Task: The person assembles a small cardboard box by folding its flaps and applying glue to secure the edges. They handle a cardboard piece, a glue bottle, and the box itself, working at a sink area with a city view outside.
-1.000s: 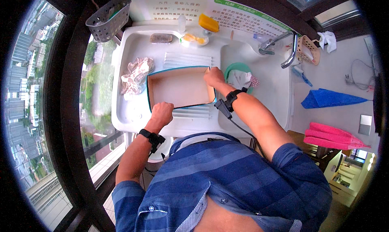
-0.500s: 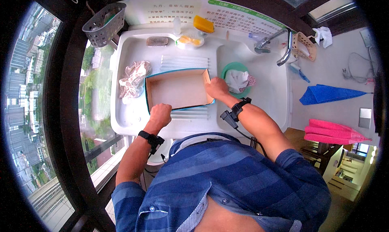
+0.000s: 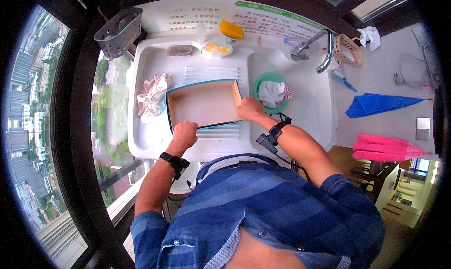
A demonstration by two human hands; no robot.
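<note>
Standing at the white sink unit point(image 3: 141, 142), the person has both hands on an open cardboard box point(image 3: 203, 104) that lies across the ribbed draining board, its brown inside facing up and empty. The left hand point(image 3: 184, 133) is curled shut over the near-left corner of the rim, and the right hand point(image 3: 250, 110) is closed on the near-right corner where the side wall meets the front (a grip at two corners like this would keep a light, floppy box from twisting). Just left of the box a crumpled cloth point(image 3: 152, 94) lies on the board, touching or nearly touching the box's wall. To the right, down in the basin, a green bowl point(image 3: 261, 81) holds another bundled rag, close by the right hand but apart from it. A yellow sponge point(image 3: 231, 29) rests on the back ledge, well clear, and the tap point(image 3: 319, 48) points away over the basin.
</note>
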